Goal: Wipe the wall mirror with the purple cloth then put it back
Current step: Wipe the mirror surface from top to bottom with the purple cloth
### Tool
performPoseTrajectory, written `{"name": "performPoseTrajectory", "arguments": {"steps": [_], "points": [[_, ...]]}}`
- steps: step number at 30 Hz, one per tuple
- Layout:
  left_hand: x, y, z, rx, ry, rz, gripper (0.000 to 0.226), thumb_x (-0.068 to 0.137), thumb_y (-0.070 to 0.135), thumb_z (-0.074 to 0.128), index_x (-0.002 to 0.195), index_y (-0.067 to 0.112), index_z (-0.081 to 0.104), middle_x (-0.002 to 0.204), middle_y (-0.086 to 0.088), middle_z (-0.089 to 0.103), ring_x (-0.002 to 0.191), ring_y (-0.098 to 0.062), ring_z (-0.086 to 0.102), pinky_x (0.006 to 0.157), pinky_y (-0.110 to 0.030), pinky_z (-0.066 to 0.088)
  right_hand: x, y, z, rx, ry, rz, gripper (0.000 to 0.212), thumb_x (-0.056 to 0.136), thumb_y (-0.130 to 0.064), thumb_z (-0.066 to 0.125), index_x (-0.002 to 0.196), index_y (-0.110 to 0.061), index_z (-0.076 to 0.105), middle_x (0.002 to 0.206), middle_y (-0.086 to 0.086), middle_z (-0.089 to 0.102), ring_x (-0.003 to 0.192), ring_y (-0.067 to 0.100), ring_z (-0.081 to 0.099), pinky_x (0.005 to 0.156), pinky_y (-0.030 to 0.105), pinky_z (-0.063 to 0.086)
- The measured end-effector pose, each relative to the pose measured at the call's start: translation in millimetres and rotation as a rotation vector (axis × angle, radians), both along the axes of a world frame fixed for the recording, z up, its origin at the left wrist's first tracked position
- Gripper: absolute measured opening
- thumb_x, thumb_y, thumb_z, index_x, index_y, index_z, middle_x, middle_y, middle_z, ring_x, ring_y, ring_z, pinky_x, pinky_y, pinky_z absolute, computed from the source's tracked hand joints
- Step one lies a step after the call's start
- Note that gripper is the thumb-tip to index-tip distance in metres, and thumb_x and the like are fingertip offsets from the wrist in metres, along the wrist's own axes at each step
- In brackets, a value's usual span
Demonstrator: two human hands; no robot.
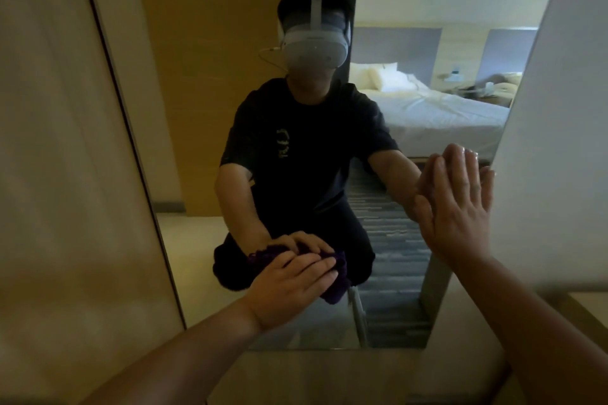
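A tall wall mirror (pixel 197 108) fills the middle of the head view. My left hand (pixel 289 286) presses a bunched purple cloth (pixel 335 289) flat against the lower part of the glass; most of the cloth is hidden under my palm and fingers. My right hand (pixel 460 207) rests with its fingers straight and together against the mirror's right edge, holding nothing. The glass reflects a crouching person in dark clothes with a headset, along with both hands.
A beige wall panel (pixel 65 174) borders the mirror on the left and a pale wall (pixel 559 141) on the right. The mirror's bottom edge (pixel 312 349) meets a beige surface below. Reflected behind are a white bed and striped carpet.
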State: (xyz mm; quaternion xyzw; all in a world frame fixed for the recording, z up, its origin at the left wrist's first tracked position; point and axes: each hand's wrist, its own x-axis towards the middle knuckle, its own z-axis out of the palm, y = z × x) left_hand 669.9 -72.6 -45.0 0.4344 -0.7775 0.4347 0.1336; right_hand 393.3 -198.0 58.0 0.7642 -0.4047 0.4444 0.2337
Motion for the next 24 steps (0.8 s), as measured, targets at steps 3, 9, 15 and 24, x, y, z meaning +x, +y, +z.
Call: {"name": "performPoseTrajectory", "arguments": {"steps": [3,9,15,24], "points": [[-17.7,-3.0,50.3,-0.056,0.165,-0.062,0.037,0.109,0.021,0.032,0.129,0.015,0.062,0.132,-0.007,0.061,0.113,-0.026,0.054,0.087,-0.04,0.047,-0.7,-2.7,-1.5,0.019,0.01,-0.013,0.064,0.101,-0.04,0.033,0.156,-0.01,0.019,0.164,0.01,0.001,0.153,0.032,0.0,0.121,0.057,0.003],[-54.0,-37.4,214.7,-0.424,0.303,-0.208,0.032,0.103,0.007,0.041,0.124,0.004,0.065,0.124,-0.014,0.065,0.107,-0.033,0.057,0.088,-0.046,0.048,-6.5,-3.0,1.8,-0.027,0.037,-0.007,0.06,0.102,-0.037,0.033,0.154,-0.01,0.025,0.164,0.009,0.005,0.153,0.028,-0.001,0.122,0.054,0.003],[-79.3,-74.3,335.9,-0.565,0.186,-0.074,0.04,0.093,0.014,0.054,0.133,0.009,0.059,0.14,-0.011,0.056,0.128,-0.03,0.052,0.102,-0.042,0.043,-8.2,-5.5,1.7,-0.078,0.022,0.039,0.058,0.105,-0.043,0.025,0.152,-0.009,0.03,0.162,0.012,0.014,0.153,0.028,0.002,0.122,0.056,0.007],[-85.2,-72.0,178.1,-0.324,0.004,-0.11,0.044,0.107,0.02,0.038,0.148,0.004,0.042,0.154,-0.018,0.036,0.144,-0.035,0.032,0.113,-0.051,0.033,-11.0,-15.7,-5.3,-0.23,-0.085,0.188,0.05,0.107,-0.033,0.033,0.146,-0.002,0.04,0.156,0.018,0.03,0.148,0.033,0.021,0.119,0.058,0.017]]}}
